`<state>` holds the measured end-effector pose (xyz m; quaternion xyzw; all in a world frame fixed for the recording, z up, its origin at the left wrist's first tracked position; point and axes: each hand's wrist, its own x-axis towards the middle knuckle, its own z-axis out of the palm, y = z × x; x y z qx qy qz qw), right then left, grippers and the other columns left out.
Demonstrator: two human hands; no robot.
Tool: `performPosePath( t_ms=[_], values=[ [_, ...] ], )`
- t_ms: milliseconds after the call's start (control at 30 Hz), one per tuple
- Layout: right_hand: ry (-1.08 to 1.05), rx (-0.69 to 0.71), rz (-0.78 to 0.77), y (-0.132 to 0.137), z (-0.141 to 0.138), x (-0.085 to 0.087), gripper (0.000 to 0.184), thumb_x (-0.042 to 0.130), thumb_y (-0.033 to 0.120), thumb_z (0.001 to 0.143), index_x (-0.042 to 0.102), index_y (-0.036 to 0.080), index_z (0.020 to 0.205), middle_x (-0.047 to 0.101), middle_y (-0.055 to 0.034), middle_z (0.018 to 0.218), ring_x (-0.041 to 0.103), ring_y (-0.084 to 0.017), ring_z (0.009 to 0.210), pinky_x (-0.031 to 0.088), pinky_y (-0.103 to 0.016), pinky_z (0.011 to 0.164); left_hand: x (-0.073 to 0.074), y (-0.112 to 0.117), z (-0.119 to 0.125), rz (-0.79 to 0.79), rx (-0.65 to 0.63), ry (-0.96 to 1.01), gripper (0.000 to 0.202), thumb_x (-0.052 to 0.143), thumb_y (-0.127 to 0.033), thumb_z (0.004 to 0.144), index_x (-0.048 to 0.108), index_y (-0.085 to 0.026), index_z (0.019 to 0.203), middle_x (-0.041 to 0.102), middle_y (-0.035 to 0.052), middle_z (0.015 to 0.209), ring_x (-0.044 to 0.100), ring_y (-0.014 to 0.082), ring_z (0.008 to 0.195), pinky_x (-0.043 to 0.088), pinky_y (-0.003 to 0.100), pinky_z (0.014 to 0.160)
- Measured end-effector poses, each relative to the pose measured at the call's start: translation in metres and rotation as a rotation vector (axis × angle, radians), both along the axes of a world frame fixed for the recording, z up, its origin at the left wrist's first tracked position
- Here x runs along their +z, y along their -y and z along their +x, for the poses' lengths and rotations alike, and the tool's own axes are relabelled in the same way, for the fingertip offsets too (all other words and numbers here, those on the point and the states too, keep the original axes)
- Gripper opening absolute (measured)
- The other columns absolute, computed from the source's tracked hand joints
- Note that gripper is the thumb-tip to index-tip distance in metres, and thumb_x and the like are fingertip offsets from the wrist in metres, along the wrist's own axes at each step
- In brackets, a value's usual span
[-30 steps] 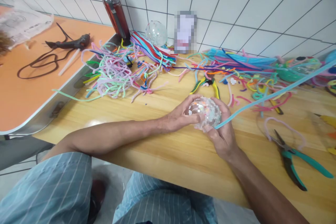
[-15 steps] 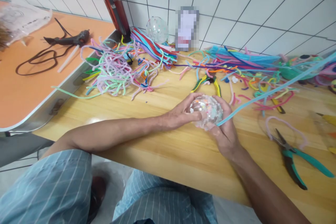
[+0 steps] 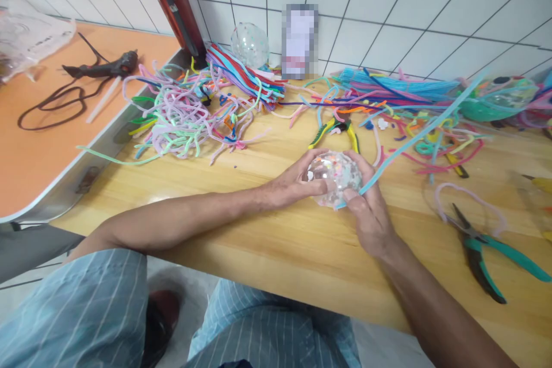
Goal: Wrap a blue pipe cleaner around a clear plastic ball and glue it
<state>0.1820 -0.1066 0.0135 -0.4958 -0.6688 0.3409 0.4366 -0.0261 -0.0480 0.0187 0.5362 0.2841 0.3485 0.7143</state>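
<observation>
A clear ball with coloured specks (image 3: 335, 168) is held between my two hands above the wooden table. My left hand (image 3: 304, 180) grips its left side, thumb lying across the front. On the right side, my right hand (image 3: 368, 204) wraps round the ball, and its thumb presses a light blue pipe cleaner (image 3: 403, 152) against the surface. The pipe cleaner's long free end slants up to the right; a short bit shows under the thumb at the ball's lower edge. Yellow-and-green handled pliers (image 3: 340, 126) lie just beyond the ball.
Tangled pipe cleaners (image 3: 181, 112) lie at left, with bundled ones (image 3: 397, 89) along the wall. Teal-handled pliers (image 3: 478, 241) rest at right. A red thermos (image 3: 175, 8), another clear ball (image 3: 250, 45) and a phone (image 3: 299, 40) stand at the back. A glue gun (image 3: 106, 66) lies on the orange surface.
My right thumb has shifted and now pins the light blue pipe cleaner across the ball, with a short piece showing past the thumb. The view has shifted slightly.
</observation>
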Motion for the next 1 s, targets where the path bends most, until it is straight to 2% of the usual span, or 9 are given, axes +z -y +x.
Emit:
performPosePath(
  t_ms=[367,500,667,833,1000],
  values=[
    [0.060,-0.019,-0.001,-0.0024,-0.0031,0.0095,0.068,0.053,0.063,0.105,0.042,0.034,0.165,0.051,-0.0106,0.166,0.052,-0.037,0.151,0.041,-0.064,0.128,-0.0052,-0.0055,-0.0002,-0.022,-0.017,0.017,0.083,0.087,-0.057,0.079,0.052,-0.025,0.148,0.063,0.0125,0.153,0.058,0.0363,0.143,0.047,0.050,0.119],
    [0.014,-0.001,-0.012,-0.0001,-0.0036,0.0084,0.069,0.056,0.064,0.103,0.041,0.035,0.165,0.052,-0.0107,0.163,0.052,-0.037,0.151,0.039,-0.066,0.129,-0.0016,-0.0018,-0.0018,0.035,-0.029,-0.022,0.085,0.086,-0.054,0.082,0.046,-0.026,0.152,0.061,0.0131,0.153,0.058,0.0359,0.143,0.045,0.052,0.120],
    [-0.039,0.004,0.022,0.0027,-0.0072,0.0054,0.065,0.055,0.058,0.105,0.041,0.037,0.164,0.049,-0.0095,0.166,0.049,-0.037,0.153,0.038,-0.067,0.129,-0.0016,-0.0006,-0.0037,0.132,0.021,-0.057,0.076,0.076,-0.060,0.089,0.050,-0.028,0.153,0.056,0.0113,0.159,0.054,0.0365,0.145,0.042,0.054,0.123],
    [-0.019,0.002,0.080,0.0032,-0.0090,0.0057,0.064,0.056,0.054,0.105,0.040,0.038,0.164,0.046,-0.0076,0.169,0.045,-0.037,0.156,0.037,-0.068,0.129,-0.0056,-0.0003,-0.0023,0.168,0.049,-0.079,0.083,0.077,-0.061,0.086,0.048,-0.028,0.157,0.058,0.0107,0.154,0.057,0.0349,0.139,0.046,0.053,0.120],
    [0.023,0.017,0.146,0.0022,-0.0096,0.0067,0.065,0.057,0.052,0.105,0.038,0.037,0.166,0.046,-0.0097,0.168,0.046,-0.038,0.156,0.040,-0.067,0.128,0.0039,0.0025,-0.0056,0.158,0.013,-0.079,0.078,0.077,-0.055,0.088,0.047,-0.030,0.156,0.055,0.0101,0.155,0.058,0.0346,0.138,0.047,0.054,0.120]
  ],
)
